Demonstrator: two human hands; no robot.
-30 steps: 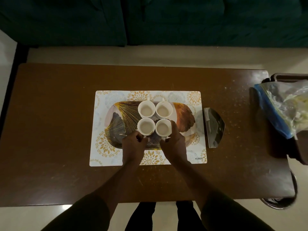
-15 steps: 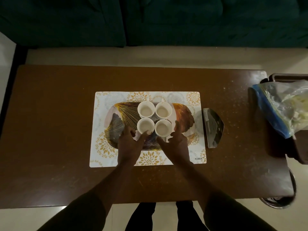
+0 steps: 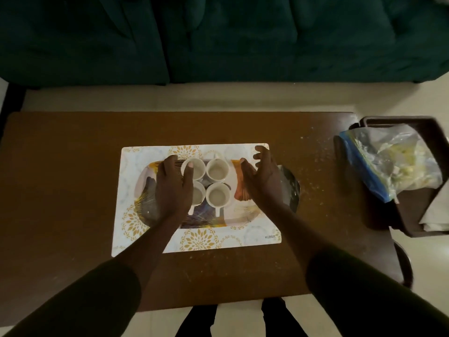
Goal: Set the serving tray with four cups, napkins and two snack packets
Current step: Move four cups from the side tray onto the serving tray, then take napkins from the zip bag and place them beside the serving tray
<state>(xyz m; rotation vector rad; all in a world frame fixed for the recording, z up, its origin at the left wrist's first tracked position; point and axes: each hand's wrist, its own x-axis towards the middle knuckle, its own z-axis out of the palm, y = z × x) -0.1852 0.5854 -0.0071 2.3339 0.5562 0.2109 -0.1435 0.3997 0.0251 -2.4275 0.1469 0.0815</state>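
Note:
An oval tray [image 3: 240,216] with a gold leaf pattern lies on a white and gold placemat [image 3: 220,239]. Several white cups stand on it in a tight square; the near right cup [image 3: 218,194] and the far right cup [image 3: 217,169] show fully. My left hand [image 3: 173,188] lies flat over the tray's left part, thumb against the far left cup [image 3: 197,167], and covers part of the near left cup [image 3: 198,196]. My right hand [image 3: 263,177] hovers over the tray's right end, fingers spread, holding nothing.
A shiny steel holder [image 3: 290,188] sits right of the placemat, half hidden by my right hand. A dark box [image 3: 413,215] off the table's right end holds a clear bag with a blue edge [image 3: 393,164] and white paper [image 3: 435,215]. A dark green sofa [image 3: 218,37] stands behind the table.
Both hands left the near cups and moved away from me, the left to the tray's left side by the far left cup, the right to the tray's right end.

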